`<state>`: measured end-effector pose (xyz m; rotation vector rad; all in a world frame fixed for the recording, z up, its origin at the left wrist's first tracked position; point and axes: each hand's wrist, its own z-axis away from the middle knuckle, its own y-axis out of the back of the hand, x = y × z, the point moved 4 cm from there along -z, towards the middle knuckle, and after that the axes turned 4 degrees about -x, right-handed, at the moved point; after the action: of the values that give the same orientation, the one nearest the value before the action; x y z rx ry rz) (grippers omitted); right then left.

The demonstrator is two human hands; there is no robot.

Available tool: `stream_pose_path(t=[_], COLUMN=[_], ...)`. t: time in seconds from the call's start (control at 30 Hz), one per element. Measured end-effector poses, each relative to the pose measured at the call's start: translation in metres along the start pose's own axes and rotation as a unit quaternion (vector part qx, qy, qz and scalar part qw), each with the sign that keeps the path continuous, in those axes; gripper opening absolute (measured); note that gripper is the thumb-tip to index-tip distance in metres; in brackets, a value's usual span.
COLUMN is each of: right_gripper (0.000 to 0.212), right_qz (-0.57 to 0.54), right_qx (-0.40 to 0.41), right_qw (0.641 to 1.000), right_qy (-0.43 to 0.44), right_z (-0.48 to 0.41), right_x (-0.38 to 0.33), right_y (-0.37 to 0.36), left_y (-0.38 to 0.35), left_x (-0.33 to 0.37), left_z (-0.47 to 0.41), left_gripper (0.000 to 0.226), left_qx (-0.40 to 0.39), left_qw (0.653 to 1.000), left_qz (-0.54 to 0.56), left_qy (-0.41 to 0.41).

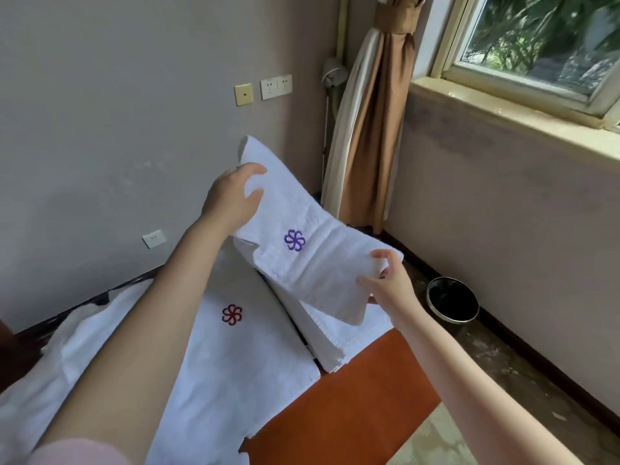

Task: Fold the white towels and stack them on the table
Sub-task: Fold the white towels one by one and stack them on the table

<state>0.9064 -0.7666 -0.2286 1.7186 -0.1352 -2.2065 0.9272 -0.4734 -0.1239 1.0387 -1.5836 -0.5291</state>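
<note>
A folded white towel with a purple flower emblem (312, 250) is held in the air over the table's far end. My left hand (235, 196) grips its far left edge, thumb on top. Its near right corner is pinched by my right hand (385, 280). Under it a stack of folded white towels (322, 333) lies on the orange-brown table (352, 407). A larger white towel with a red flower emblem (235, 347) is spread flat to the left of the stack.
A black round bin (453, 298) stands on the floor right of the table. A tied brown curtain (372, 129) hangs in the corner. The window sill (520, 119) runs along the right wall, and sockets (275, 87) sit on the left wall.
</note>
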Motion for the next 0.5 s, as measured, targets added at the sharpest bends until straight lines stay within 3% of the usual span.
stream_pose_path(t=[0.27, 0.5], right_gripper=[0.043, 0.039], right_qz=[-0.071, -0.024], right_qx=[-0.019, -0.088], right_qw=[0.997, 0.996], right_qy=[-0.010, 0.000], right_z=[0.031, 0.079], right_x=[0.021, 0.042], right_y=[-0.059, -0.139], left_y=[0.014, 0.042], left_x=[-0.028, -0.096], left_z=[0.000, 0.018], left_gripper=[0.034, 0.036], left_qx=[-0.072, -0.109], left_qw=[0.993, 0.981], left_qz=[-0.093, -0.152], left_qy=[0.006, 0.046])
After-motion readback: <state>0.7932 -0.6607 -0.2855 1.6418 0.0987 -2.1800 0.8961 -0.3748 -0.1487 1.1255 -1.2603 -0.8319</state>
